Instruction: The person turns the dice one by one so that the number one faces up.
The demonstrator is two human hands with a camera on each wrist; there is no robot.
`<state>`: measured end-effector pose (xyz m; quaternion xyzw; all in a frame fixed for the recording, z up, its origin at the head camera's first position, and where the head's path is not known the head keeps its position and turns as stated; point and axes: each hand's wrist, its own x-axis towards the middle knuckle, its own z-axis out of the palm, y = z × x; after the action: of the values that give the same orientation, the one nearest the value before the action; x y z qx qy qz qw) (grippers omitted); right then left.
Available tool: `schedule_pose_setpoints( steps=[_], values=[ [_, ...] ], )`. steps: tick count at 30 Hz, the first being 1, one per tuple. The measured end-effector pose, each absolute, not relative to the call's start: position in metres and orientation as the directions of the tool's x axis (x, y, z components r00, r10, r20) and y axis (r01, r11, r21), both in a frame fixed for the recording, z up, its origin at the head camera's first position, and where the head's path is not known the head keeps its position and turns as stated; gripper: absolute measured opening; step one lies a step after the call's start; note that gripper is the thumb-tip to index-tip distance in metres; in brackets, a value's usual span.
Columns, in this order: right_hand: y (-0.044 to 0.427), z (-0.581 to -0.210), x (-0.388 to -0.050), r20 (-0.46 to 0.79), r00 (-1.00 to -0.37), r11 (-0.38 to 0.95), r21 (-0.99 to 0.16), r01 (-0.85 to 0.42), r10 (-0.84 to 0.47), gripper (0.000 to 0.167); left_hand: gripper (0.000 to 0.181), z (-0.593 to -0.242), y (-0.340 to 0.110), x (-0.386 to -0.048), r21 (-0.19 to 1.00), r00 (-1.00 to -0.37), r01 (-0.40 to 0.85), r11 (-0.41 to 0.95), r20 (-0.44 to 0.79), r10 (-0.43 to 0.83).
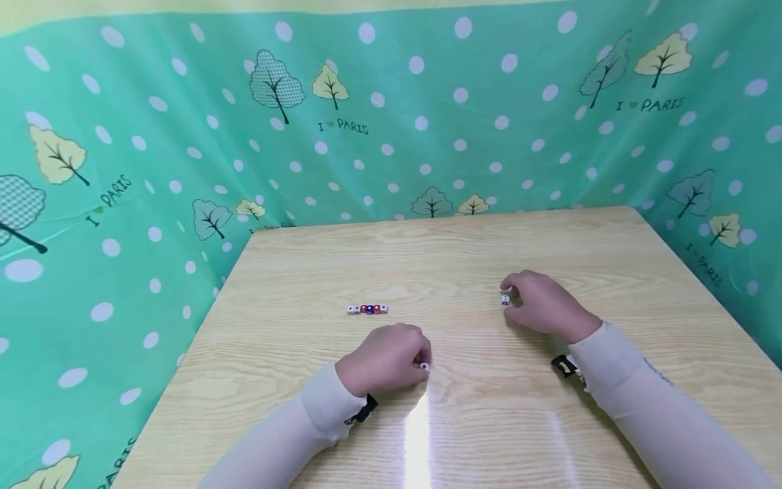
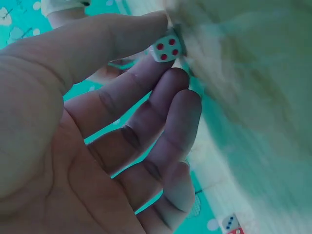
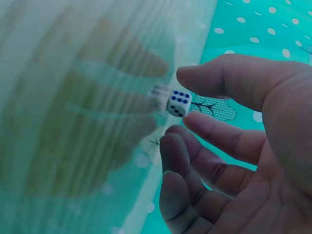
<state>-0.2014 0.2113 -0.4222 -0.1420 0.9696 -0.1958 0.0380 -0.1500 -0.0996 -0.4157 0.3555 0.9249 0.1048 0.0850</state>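
In the head view my left hand (image 1: 391, 356) is low over the table, left of centre. It pinches a white die (image 1: 424, 367) between thumb and index finger; the left wrist view shows red pips on this die (image 2: 167, 48). Farther right, my right hand (image 1: 544, 302) reaches around another white die (image 1: 505, 299) on the table. In the right wrist view this die (image 3: 180, 103) has blue pips and lies between the parted thumb and index fingertips. A small gap shows by the thumb; whether the index finger touches it I cannot tell.
A straight row of several small dice (image 1: 367, 310), white, red and blue, stands on the wooden table (image 1: 293, 272) beyond my left hand. Green curtain (image 1: 391, 102) with dots and trees hangs around the table's back and sides. Glossy wood reflects light near the front.
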Motion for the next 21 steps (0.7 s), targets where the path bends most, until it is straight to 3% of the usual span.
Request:
schedule_pose_setpoints(
  steps=[7,16,21],
  values=[
    [0.209,-0.429,-0.204,-0.003,-0.948,0.861,-0.419,-0.289,-0.319,0.015,0.013,-0.416,-0.111,-0.161,0.279,-0.766,0.593,0.756,-0.094,0.635],
    [0.195,-0.428,-0.195,-0.027,-0.915,0.816,-0.463,-0.346,-0.403,0.007,0.013,-0.419,-0.12,-0.175,0.32,-0.795,0.551,0.771,-0.079,0.601],
    [0.184,-0.425,-0.185,-0.015,-0.842,0.747,-0.47,-0.47,-0.539,0.005,0.012,-0.416,-0.123,-0.177,0.337,-0.793,0.543,0.769,-0.094,0.602]
  ],
)
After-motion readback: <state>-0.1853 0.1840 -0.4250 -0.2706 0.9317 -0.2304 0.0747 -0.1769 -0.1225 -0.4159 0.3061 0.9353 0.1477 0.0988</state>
